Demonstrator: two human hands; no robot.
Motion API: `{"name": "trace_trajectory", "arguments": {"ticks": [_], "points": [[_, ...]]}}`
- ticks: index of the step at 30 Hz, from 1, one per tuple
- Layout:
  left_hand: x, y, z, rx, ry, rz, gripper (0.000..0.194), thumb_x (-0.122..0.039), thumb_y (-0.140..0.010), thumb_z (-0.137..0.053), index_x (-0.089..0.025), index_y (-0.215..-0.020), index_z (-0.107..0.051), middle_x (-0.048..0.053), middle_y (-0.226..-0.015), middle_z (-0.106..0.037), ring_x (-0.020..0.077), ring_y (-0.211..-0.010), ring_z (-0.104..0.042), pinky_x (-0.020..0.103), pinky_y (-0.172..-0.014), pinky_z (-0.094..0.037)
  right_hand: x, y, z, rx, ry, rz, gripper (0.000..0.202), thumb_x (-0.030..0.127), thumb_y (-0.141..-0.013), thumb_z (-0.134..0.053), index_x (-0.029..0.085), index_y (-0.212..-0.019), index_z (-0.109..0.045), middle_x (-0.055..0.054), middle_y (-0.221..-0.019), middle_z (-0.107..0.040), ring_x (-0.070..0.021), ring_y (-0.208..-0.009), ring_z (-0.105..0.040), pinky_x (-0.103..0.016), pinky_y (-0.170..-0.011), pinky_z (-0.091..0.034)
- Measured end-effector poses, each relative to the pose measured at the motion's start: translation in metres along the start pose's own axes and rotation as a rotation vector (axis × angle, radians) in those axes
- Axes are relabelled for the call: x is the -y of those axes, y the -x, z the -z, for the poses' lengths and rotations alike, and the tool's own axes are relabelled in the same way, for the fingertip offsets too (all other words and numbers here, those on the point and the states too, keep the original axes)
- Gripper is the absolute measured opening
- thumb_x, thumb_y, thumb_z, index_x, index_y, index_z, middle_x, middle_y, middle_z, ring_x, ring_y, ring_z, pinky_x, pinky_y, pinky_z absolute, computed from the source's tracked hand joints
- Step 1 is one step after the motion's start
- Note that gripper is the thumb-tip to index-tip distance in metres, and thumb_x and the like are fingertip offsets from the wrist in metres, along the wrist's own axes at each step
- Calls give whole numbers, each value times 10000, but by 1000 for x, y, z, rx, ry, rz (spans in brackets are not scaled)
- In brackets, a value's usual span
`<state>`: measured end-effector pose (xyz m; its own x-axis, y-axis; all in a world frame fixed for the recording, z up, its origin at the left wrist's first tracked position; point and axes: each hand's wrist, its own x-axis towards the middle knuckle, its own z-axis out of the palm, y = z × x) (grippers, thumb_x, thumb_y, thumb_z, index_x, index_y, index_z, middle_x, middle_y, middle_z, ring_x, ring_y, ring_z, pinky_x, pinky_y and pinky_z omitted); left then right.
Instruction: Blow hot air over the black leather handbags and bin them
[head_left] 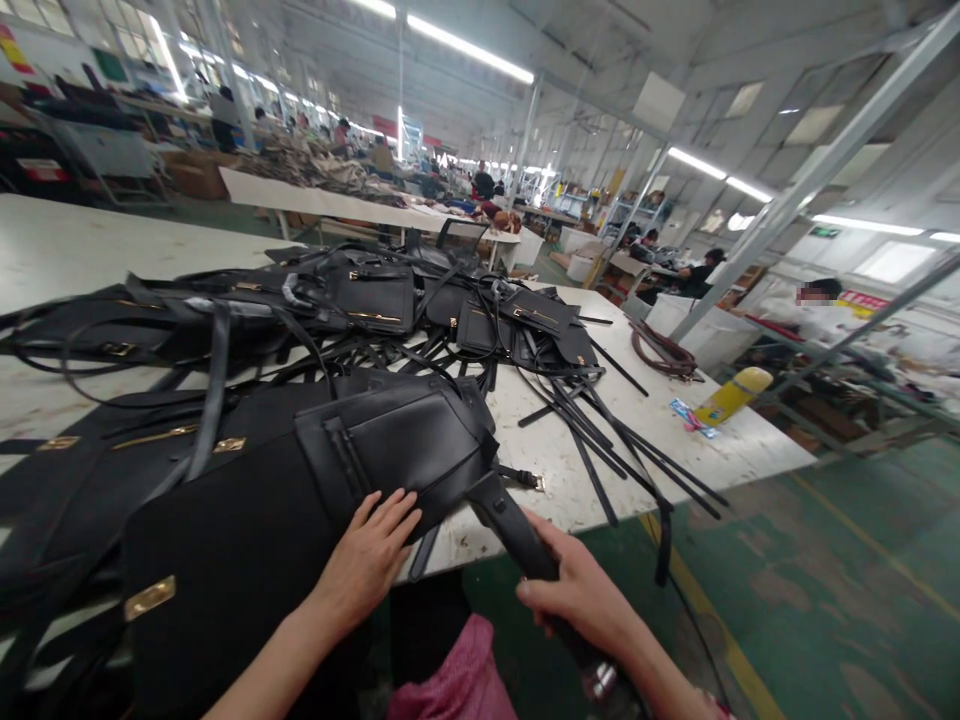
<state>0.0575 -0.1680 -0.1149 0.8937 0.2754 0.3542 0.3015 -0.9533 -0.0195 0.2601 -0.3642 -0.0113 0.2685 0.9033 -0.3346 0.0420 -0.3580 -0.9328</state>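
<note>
A black leather bag piece (405, 440) with a pocket lies at the table's front edge, its wide flap with a gold clasp (150, 597) toward the lower left. My left hand (375, 545) rests flat on its lower edge, fingers spread. My right hand (577, 585) is wrapped round a wide black strap (517, 530), which runs from the bag's right end down past the table edge. A metal fitting (601, 680) shows on the strap below that hand. A small buckle (534, 481) lies just above the strap.
Black bags (375, 300) and loose straps are heaped across the white table (720, 440). A yellow bottle (731, 397) and coiled brown straps (664, 350) are at the right. Beyond are a metal post (787, 165), other worktables and several people. Green floor (862, 560) shows at the lower right.
</note>
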Motion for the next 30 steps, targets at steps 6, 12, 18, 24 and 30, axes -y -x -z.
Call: {"name": "trace_trajectory", "arguments": {"ticks": [6, 12, 18, 24, 30], "points": [[-3, 2, -2, -5, -34, -17, 375, -210, -830, -430, -215, -1198, -500, 75, -1327, -425, 250, -1233, -366, 469, -1017, -260, 7, -67, 20, 47, -10, -43, 664, 198, -654, -573, 278, -1275, -349, 65, -574, -514, -132, -386, -521, -209, -328, -433], [-7, 0, 2, -55, 57, 21, 347, -189, -820, -444, -218, -1151, -548, 69, -1298, -461, 232, -1221, -387, 426, -1019, -299, 4, -105, 44, 105, -36, -137, 475, 250, -650, -583, 212, -1106, -455, 41, -557, -521, -162, -410, -543, -249, -347, -461], [-4, 1, -1, -33, 83, 21, 366, -189, -806, -460, -224, -1162, -539, 68, -1306, -453, 235, -1231, -374, 432, -1018, -321, 11, -138, 32, 8, -68, -39, 464, 292, -629, -610, 180, -1048, -446, 38, -553, -516, -152, -414, -523, -255, -354, -465], [0, 2, 0, -17, 137, 40, 349, -178, -787, -466, -193, -1119, -570, 86, -1258, -500, 233, -1187, -431, 431, -981, -384, 15, -121, 29, -167, -80, 110, 569, 329, -676, -580, 221, -1185, -349, 63, -605, -500, -112, -431, -511, -213, -380, -463], [4, -1, 2, -34, 354, 153, 361, -206, -849, -373, -191, -1176, -525, 68, -1232, -528, 187, -1156, -467, 375, -990, -386, 3, -88, 39, 22, -61, -43, 483, 320, -630, -620, 173, -1063, -465, 33, -577, -531, -154, -407, -539, -252, -353, -461]]}}
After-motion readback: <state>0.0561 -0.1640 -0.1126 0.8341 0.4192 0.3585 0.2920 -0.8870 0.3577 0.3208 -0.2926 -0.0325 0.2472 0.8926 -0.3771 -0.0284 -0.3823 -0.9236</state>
